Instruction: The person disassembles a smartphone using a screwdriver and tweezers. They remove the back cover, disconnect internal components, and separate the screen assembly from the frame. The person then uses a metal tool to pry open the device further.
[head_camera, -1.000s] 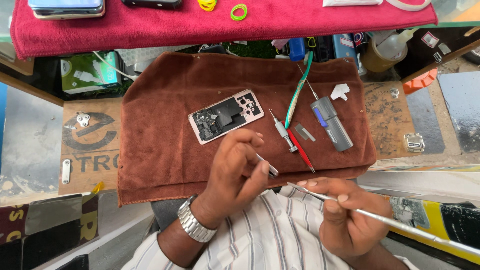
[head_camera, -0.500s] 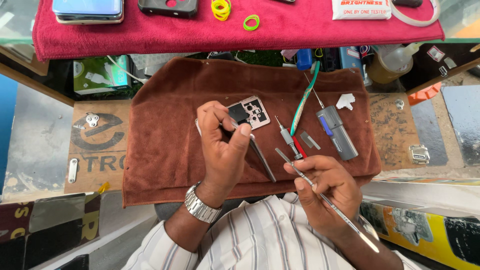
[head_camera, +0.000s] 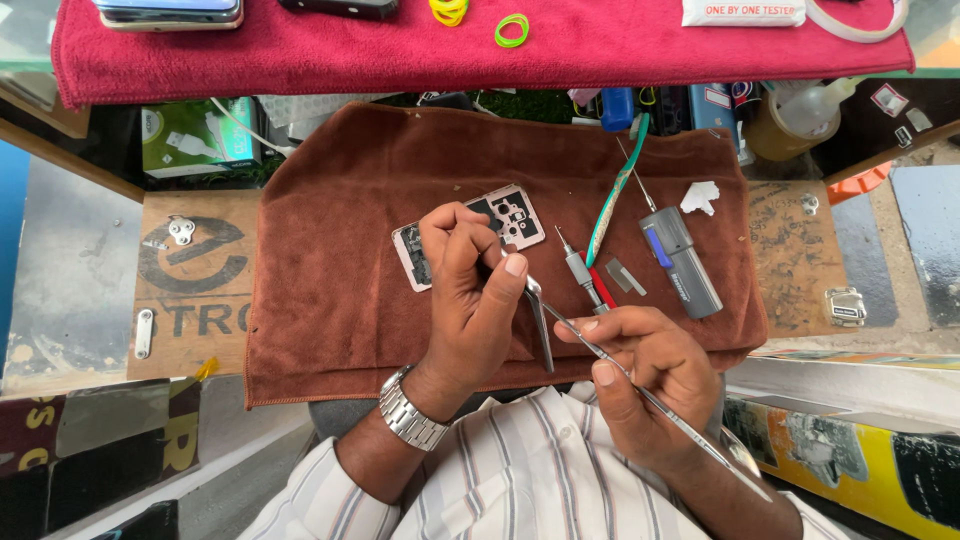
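Tweezers (head_camera: 540, 325) stay pinched in my left hand (head_camera: 470, 290), which has slid back onto the opened phone frame (head_camera: 470, 235) on the brown towel (head_camera: 330, 300); my right hand's (head_camera: 650, 385) fingers grip a thin metal probe (head_camera: 640, 385), now angled toward the work.

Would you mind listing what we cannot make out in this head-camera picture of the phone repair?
- Phone frame: its middle is hidden behind the left hand.
- Tweezers: the grip end is covered by the left fingers.
- Thin metal tool in the right hand: its tip is too small to tell.
- Phones on the red cloth: cut off by the top edge.
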